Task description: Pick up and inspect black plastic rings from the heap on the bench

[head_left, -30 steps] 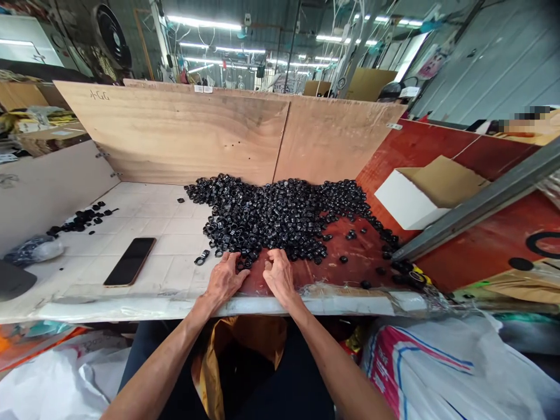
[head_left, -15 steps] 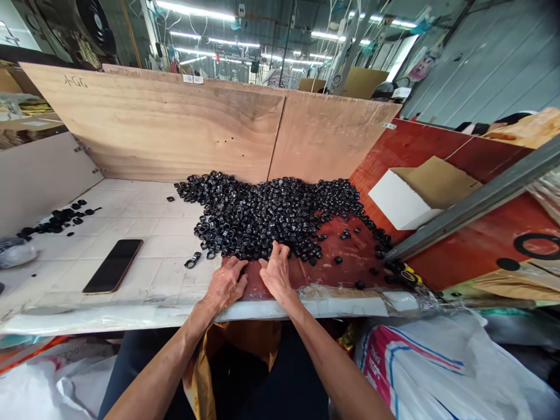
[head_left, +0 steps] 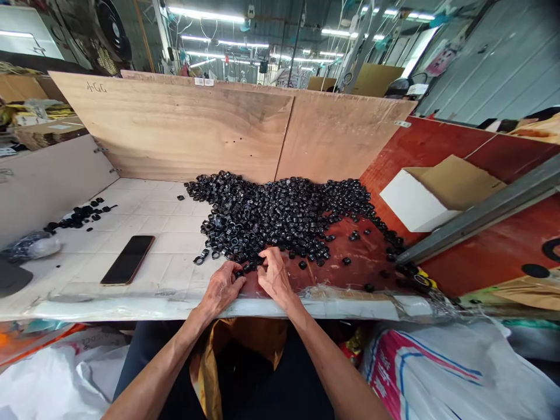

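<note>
A large pile of small black plastic rings point(head_left: 280, 213) covers the middle of the work table point(head_left: 144, 219). My left hand point(head_left: 220, 287) rests at the pile's near edge with its fingers curled round a few black rings. Right beside it, my right hand point(head_left: 275, 275) has its fingers bent and pinched on rings at the same edge. Both hands sit close together just behind the table's taped front edge point(head_left: 332, 303).
A dark phone point(head_left: 128, 259) lies flat on the left. A smaller heap of black parts point(head_left: 81, 214) and a plastic bag point(head_left: 32, 245) sit far left. Plywood walls point(head_left: 188, 128) close the back. A cardboard box point(head_left: 433, 195) stands on the right. Sacks point(head_left: 437, 373) lie below.
My right hand drew back from its reach into the pile, pulling rings toward the front edge. My left hand stayed near the edge, fingers curling onto the rings.
</note>
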### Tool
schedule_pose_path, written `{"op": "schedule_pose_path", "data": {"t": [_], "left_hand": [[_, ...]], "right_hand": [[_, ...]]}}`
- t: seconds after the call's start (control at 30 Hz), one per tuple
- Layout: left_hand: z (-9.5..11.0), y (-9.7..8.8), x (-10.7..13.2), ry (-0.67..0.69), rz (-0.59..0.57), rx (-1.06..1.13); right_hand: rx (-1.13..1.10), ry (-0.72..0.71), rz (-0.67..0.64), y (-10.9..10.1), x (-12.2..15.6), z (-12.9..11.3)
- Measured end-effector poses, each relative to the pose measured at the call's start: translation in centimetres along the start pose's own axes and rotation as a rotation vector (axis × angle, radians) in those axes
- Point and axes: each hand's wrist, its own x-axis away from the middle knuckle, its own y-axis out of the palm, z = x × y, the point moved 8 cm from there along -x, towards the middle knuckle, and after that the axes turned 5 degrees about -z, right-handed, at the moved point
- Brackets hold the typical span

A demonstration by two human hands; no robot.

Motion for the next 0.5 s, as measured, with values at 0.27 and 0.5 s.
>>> {"op": "schedule_pose_path", "data": {"t": [0.27, 0.5], "left_hand": [[-0.2, 0.1, 0.3, 0.018, 0.019, 0.081], [0.2, -0.9, 1.1, 0.045, 0.127, 0.122]], "right_hand": [[-0.013, -0.119, 0.053, -2.1, 0.0, -2.3], [0.13, -0.263, -0.275, 2.1, 0.5, -4.8]]}}
